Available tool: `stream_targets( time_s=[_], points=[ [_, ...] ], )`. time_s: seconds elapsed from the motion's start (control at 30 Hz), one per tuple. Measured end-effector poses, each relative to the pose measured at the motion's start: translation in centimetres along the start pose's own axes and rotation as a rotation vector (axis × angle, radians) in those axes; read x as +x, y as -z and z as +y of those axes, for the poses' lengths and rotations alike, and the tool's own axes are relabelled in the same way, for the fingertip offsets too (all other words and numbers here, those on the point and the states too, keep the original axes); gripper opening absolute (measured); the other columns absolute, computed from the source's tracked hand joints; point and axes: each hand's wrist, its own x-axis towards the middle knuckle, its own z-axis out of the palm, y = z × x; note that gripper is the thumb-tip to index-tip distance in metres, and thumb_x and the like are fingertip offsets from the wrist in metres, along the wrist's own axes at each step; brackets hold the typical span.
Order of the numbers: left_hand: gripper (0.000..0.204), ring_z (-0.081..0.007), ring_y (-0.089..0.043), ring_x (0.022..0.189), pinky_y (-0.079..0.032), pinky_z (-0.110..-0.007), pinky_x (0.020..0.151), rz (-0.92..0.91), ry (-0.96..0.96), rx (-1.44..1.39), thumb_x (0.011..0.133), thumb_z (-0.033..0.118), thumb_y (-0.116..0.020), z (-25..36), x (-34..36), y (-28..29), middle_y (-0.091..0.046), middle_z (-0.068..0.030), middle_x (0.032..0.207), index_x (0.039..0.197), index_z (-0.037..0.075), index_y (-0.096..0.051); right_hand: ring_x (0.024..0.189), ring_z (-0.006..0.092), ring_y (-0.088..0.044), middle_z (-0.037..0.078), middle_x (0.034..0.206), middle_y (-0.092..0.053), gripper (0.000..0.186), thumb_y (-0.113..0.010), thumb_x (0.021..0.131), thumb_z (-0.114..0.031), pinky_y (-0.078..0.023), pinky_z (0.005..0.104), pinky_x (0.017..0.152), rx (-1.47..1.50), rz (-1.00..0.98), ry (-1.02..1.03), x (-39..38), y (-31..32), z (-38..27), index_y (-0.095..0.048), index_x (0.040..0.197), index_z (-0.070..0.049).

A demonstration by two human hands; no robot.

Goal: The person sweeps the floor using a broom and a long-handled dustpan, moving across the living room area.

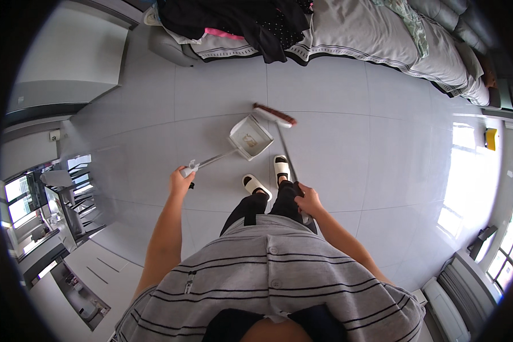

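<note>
My left hand (180,180) is closed round the white grip at the end of a dustpan's pole. The white dustpan (260,143) lies ahead of my feet on the floor, with a small heap of light brown debris (248,140) in it. My right hand (308,200) grips the dark handle of a broom (275,115). Its white head with reddish-brown bristles is just beyond the dustpan, tilted across it near the far right corner. Whether the bristles touch the dustpan I cannot tell.
Grey tiles cover the floor (336,154). A sofa (347,34) with a light grey cover runs along the far side, with dark clothes (251,25) heaped on it. My feet wear white slippers (255,185). Chairs (80,194) stand at the left, and a white cabinet (97,268) at the lower left.
</note>
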Motion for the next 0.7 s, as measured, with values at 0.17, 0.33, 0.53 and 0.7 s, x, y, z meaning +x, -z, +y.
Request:
stream_targets(
  time_s=[0.17,0.33,0.53,0.7],
  points=[
    [0.031,-0.0256,-0.062,0.069,-0.047,-0.035,0.063,0.047,-0.093,0.043,0.069,0.024,-0.070,1.1,-0.6,-0.8,-0.065,-0.0122,0.076,0.088,0.002,-0.063,0.048,0.0192,-0.056,0.013,0.066,-0.060,0.052,-0.058,0.074,0.001,-0.044,0.0306,0.044,0.526,-0.156,-0.127,-4.0,3.2,0.5,-0.047,0.124,-0.001],
    [0.032,-0.0270,-0.062,0.071,-0.048,-0.036,0.065,0.029,-0.170,0.036,0.069,0.023,-0.070,-0.9,-0.8,-1.1,-0.065,-0.0138,0.077,0.089,0.000,-0.063,0.043,0.0155,-0.052,0.010,0.062,-0.057,0.058,-0.060,0.075,0.001,-0.042,0.0284,0.040,0.693,0.003,-0.114,-7.6,5.7,2.0,-0.039,0.130,0.003],
    [0.035,-0.0272,-0.063,0.074,-0.048,-0.036,0.069,0.050,-0.198,0.022,0.070,0.025,-0.070,-2.9,-1.2,-1.0,-0.066,-0.0149,0.081,0.092,-0.002,-0.063,0.042,0.0158,-0.053,0.007,0.059,-0.055,0.051,-0.058,0.072,0.001,-0.044,0.0306,0.037,0.556,0.478,-0.084,-2.8,9.2,8.7,-0.051,0.122,-0.005],
    [0.032,-0.0221,-0.063,0.073,-0.048,-0.034,0.067,0.044,-0.201,0.012,0.073,0.024,-0.069,-4.4,-2.9,-0.6,-0.066,-0.0131,0.080,0.091,-0.001,-0.064,0.044,0.0137,-0.050,0.005,0.057,-0.051,0.036,-0.054,0.074,0.000,-0.045,0.0296,0.039,0.519,0.720,-0.150,3.1,15.5,14.5,-0.056,0.110,-0.005]
  ],
)
